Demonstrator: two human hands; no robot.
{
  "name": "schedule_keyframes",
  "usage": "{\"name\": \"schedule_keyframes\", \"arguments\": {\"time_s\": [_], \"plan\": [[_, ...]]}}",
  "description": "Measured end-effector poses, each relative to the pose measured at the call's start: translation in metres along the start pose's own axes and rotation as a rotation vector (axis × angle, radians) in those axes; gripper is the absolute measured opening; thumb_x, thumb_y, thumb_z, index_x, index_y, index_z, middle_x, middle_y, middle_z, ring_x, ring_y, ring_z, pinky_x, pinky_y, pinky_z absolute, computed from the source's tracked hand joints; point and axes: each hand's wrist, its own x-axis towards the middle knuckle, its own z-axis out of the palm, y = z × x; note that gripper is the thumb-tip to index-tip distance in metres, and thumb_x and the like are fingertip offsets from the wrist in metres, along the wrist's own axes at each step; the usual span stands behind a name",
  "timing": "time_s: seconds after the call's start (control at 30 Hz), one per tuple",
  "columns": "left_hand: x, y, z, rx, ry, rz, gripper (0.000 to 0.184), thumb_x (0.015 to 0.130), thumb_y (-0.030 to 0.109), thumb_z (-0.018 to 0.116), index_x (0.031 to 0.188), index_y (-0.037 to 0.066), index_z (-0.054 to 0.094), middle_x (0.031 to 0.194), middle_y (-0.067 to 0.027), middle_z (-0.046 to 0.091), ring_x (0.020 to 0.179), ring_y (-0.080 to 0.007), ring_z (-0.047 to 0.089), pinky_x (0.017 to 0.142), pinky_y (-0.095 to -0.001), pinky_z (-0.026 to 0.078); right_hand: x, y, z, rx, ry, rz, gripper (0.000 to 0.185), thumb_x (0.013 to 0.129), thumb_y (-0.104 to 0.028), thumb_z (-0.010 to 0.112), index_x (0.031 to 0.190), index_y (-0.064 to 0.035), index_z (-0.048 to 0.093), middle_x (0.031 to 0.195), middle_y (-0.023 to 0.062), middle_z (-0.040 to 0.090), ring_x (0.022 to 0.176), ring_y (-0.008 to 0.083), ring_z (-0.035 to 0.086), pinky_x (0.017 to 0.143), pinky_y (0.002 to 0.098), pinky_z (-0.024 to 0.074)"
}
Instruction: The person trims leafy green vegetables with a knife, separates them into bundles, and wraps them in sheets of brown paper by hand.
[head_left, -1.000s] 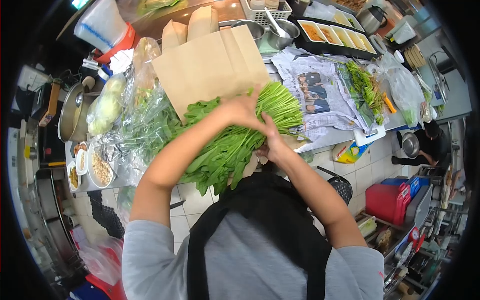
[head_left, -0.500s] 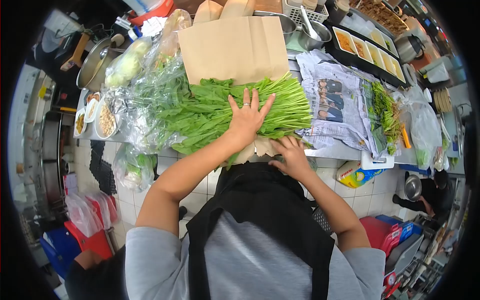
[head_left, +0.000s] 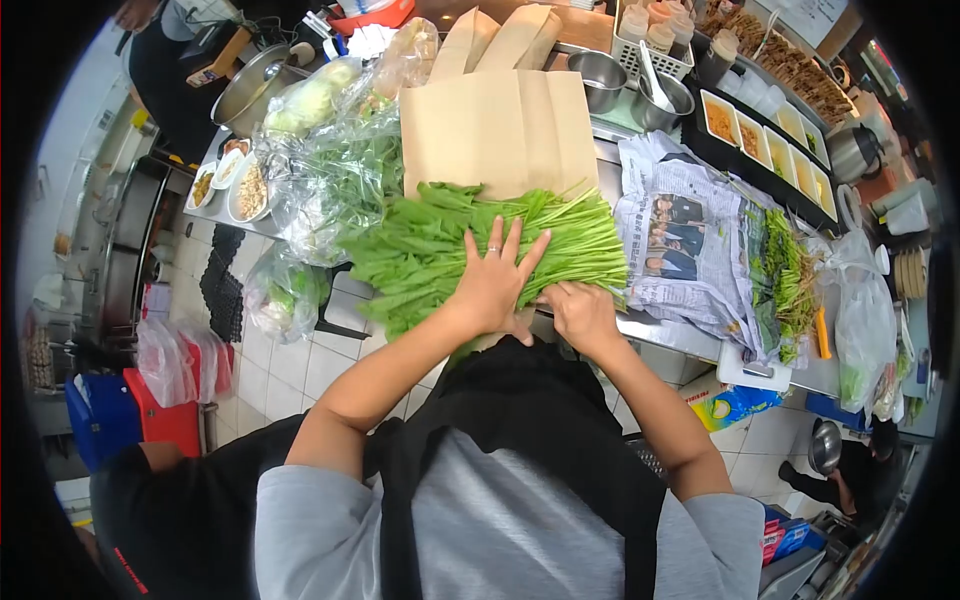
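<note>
A big bunch of leafy greens (head_left: 420,245) lies across a sheet of brown paper (head_left: 500,130), leaves to the left and pale stems to the right. My left hand (head_left: 495,275) rests on the middle of the bunch with its fingers spread, a ring on one finger. At the near edge of the stems, my right hand (head_left: 582,315) is closed, its fingers bent; what it pinches is hidden. Plastic-wrapped greens (head_left: 345,170) touch the bunch on the left, and folded newspaper (head_left: 680,240) lies to the right.
Small bowls (head_left: 250,190) of food stand at the left. Metal pots (head_left: 660,100) and a black tray of food containers (head_left: 765,150) are at the back right. Cut herbs (head_left: 785,270) and an orange-handled tool (head_left: 823,333) lie right. A person in black (head_left: 200,500) is behind me at left.
My left hand has stayed spread on the greens. My right hand has gone from loosely open to closed at the near edge. The person in black shows more at the lower left.
</note>
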Motion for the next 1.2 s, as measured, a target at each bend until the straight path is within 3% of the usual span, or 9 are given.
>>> {"name": "schedule_keyframes", "arguments": {"time_s": [0.3, 0.53, 0.67, 0.73, 0.93, 1.0, 1.1, 1.13, 1.2], "plan": [[0.044, -0.056, -0.006, -0.328, 0.019, 0.124, 0.088, 0.057, 0.030, 0.079, 0.132, 0.007, 0.041, 0.096, -0.0195, 0.064, 0.092, -0.0346, 0.061, 0.083, -0.0402, 0.047, 0.051, 0.005, -0.019, -0.065, 0.110, -0.201, 0.007, 0.073, -0.013, 0.066, 0.072, -0.0099, 0.060, 0.069, 0.0033, 0.058, 0.064, 0.0207, 0.059, 0.054, 0.0326, 0.0455], [0.075, -0.073, -0.035, -0.350, -0.185, 0.091, 0.084, 0.052, 0.031, 0.083, 0.125, 0.006, 0.051, 0.096, -0.0206, 0.064, 0.090, -0.0356, 0.061, 0.081, -0.0392, 0.047, 0.007, -0.026, -0.070, -0.024, 0.381, -0.227, 0.028, 0.068, -0.026, 0.075, 0.082, -0.0051, 0.064, 0.078, 0.0077, 0.061, 0.072, 0.0279, 0.057, 0.072, 0.0398, 0.0428], [0.082, -0.079, -0.036, -0.434, -0.239, 0.077, 0.074, 0.052, 0.028, 0.083, 0.118, 0.007, 0.056, 0.094, -0.0183, 0.066, 0.091, -0.0330, 0.062, 0.082, -0.0368, 0.047, -0.008, 0.050, -0.083, -0.470, 0.590, 0.337, 0.034, 0.067, -0.031, 0.074, 0.090, -0.0070, 0.066, 0.084, 0.0093, 0.063, 0.088, 0.0306, 0.059, 0.093, 0.0492, 0.0291], [0.085, -0.083, -0.029, -0.432, -0.240, 0.087, 0.073, 0.052, 0.028, 0.083, 0.117, 0.008, 0.057, 0.094, -0.0177, 0.066, 0.091, -0.0325, 0.062, 0.082, -0.0363, 0.047, -0.042, 0.108, -0.093, -0.356, 0.202, 0.526, 0.035, 0.069, -0.029, 0.073, 0.096, -0.0072, 0.066, 0.084, 0.0128, 0.064, 0.092, 0.0301, 0.059, 0.093, 0.0491, 0.0305], [0.090, -0.084, -0.035, -0.442, -0.275, 0.096, 0.069, 0.052, 0.028, 0.084, 0.113, 0.008, 0.059, 0.091, -0.0154, 0.067, 0.088, -0.0301, 0.063, 0.080, -0.0347, 0.047, -0.050, 0.154, -0.114, -0.561, 0.453, 1.007, 0.025, 0.074, -0.015, 0.068, 0.098, -0.0074, 0.065, 0.083, 0.0149, 0.063, 0.081, 0.0321, 0.059, 0.078, 0.0458, 0.0414], [0.091, -0.087, -0.037, -0.463, -0.285, 0.068, 0.068, 0.051, 0.028, 0.084, 0.112, 0.007, 0.060, 0.090, -0.0148, 0.067, 0.087, -0.0295, 0.063, 0.080, -0.0343, 0.047, -0.015, 0.108, -0.121, -0.968, 0.925, 0.614, 0.022, 0.075, -0.010, 0.065, 0.097, -0.0063, 0.063, 0.082, 0.0151, 0.060, 0.079, 0.0338, 0.057, 0.073, 0.0450, 0.0426], [0.094, -0.088, -0.034, -0.470, -0.271, 0.096, 0.066, 0.051, 0.028, 0.084, 0.109, 0.006, 0.061, 0.088, -0.0136, 0.068, 0.085, -0.0282, 0.064, 0.079, -0.0336, 0.048, -0.003, 0.045, -0.067, -0.189, 0.588, -0.005, 0.020, 0.073, -0.004, 0.061, 0.093, -0.0033, 0.058, 0.090, 0.0141, 0.058, 0.089, 0.0326, 0.054, 0.077, 0.0447, 0.0414], [0.096, -0.090, -0.033, -0.492, -0.297, 0.103, 0.066, 0.051, 0.028, 0.084, 0.108, 0.007, 0.061, 0.088, -0.0129, 0.068, 0.084, -0.0281, 0.064, 0.078, -0.0336, 0.048, -0.009, 0.016, -0.033, 0.150, 0.393, 0.190, 0.035, 0.072, -0.013, 0.065, 0.105, -0.0044, 0.060, 0.107, 0.0133, 0.056, 0.104, 0.0324, 0.050, 0.091, 0.0488, 0.0360], [0.100, -0.091, -0.030, -0.507, -0.319, 0.107, 0.065, 0.051, 0.027, 0.084, 0.108, 0.007, 0.062, 0.087, -0.0123, 0.068, 0.083, -0.0279, 0.064, 0.078, -0.0336, 0.048, -0.005, -0.004, 0.009, -0.419, 0.066, -0.198, 0.054, 0.077, -0.020, 0.062, 0.128, -0.0149, 0.048, 0.131, 0.0142, 0.046, 0.127, 0.0320, 0.039, 0.101, 0.0562, 0.0256]]}}
